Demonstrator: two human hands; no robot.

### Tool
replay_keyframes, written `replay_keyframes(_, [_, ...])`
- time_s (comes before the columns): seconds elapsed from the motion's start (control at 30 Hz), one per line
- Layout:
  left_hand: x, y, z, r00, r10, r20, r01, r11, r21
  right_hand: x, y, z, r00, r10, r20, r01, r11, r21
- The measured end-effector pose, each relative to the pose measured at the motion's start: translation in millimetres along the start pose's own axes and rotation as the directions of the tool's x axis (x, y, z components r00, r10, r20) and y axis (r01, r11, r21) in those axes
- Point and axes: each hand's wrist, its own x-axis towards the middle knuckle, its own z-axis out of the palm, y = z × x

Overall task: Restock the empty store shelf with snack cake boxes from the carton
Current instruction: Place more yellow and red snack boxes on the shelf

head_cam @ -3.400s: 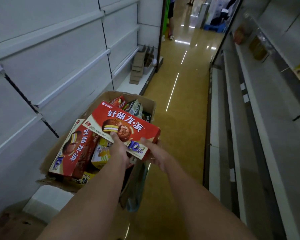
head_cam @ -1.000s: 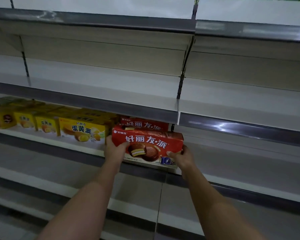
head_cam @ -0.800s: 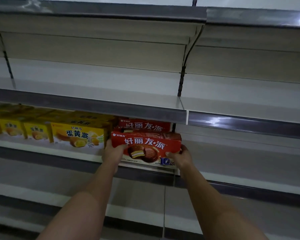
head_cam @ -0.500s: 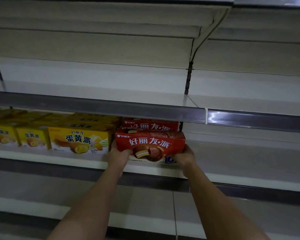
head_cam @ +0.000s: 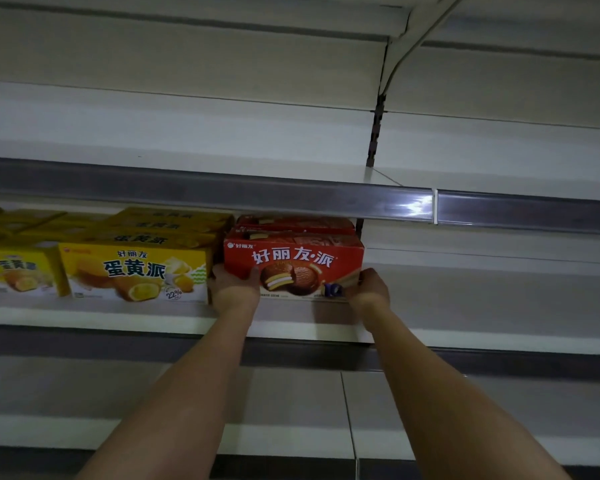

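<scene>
The yellow boxes (head_cam: 132, 271) line the shelf (head_cam: 118, 315) at left. Just beside them, the left hand (head_cam: 234, 284) and right hand (head_cam: 369, 289) clasp the red snack cake box (head_cam: 293, 261), now pushed deeper against another red box (head_cam: 295, 223) than a moment ago. Placement looks nearly finished; letting go remains.

Second red cardboard snack cake box (head_cam: 293, 221) behind front red box (head_cam: 293, 259), mostly hidden under grey shelf lip (head_cam: 201, 194). Yellow cardboard boxes (head_cam: 14, 271) cut off at left edge, print blurred.

left hand (head_cam: 235, 287) | right hand (head_cam: 370, 289) | 2 bare forearms | no sleeves, rings or gloves
</scene>
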Motion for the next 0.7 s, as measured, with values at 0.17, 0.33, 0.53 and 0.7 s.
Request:
replay_keyframes(0.17, [13.3, 1.5, 11.7, 0.997, 0.016, 0.076, -0.013, 0.999, -0.04, 12.6, -6.4, 12.2, 0.999, 0.053, 0.006, -0.054, 0.989, 0.14])
replay_keyframes(0.33, [22.7, 1.9, 15.8, 0.982, 0.027, 0.189, -0.011, 0.996, -0.083, 14.4, -15.5, 21.4, 0.999, -0.038, 0.006, 0.036, 0.974, 0.222])
replay_keyframes(0.53, [32.2, -1.9, 18.8, 0.958, 0.054, 0.283, 0.004, 0.98, -0.2, 10.6, -22.0, 30.0, 0.984, -0.146, 0.098, 0.101, 0.924, 0.368])
replay_keyframes(0.7, [37.9, -1.4, 20.2, 0.95, 0.053, 0.308, 0.01, 0.98, -0.199, 13.2, -21.6, 21.2, 0.977, -0.161, 0.137, 0.112, 0.943, 0.314])
